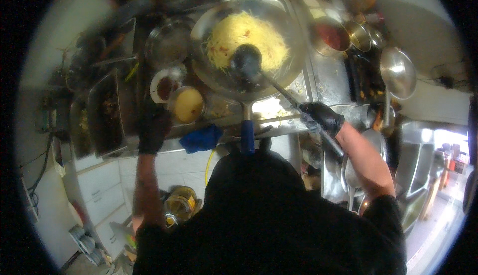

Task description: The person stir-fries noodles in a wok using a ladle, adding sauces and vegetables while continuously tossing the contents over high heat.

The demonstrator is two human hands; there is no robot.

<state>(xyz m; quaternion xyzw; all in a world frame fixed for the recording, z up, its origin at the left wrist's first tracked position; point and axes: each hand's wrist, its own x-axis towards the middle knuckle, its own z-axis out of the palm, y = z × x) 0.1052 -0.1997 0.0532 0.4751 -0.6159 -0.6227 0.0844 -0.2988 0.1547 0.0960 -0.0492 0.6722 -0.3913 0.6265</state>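
A large metal wok (291,51) with a blue-wrapped handle holds a heap of pale yellow shreds (242,28) with reddish-brown bits. My right hand (322,117), in a black glove, grips the long handle of a dark metal ladle (245,61), whose bowl rests at the near side of the heap. My left hand (152,127), also in a black glove, is at the counter's front edge, left of a bowl of yellowish contents (188,105); its fingers are too dark to read. Behind that bowl lies a white bowl with brown contents (164,85). A blue cloth (201,138) lies on the edge.
Metal trays of food (106,114) stand at the left, near a round steel pan (168,43). Right of the wok are a pot of red contents (332,36) and a steel strainer or ladle (398,73). A large oil bottle (181,204) stands below the counter.
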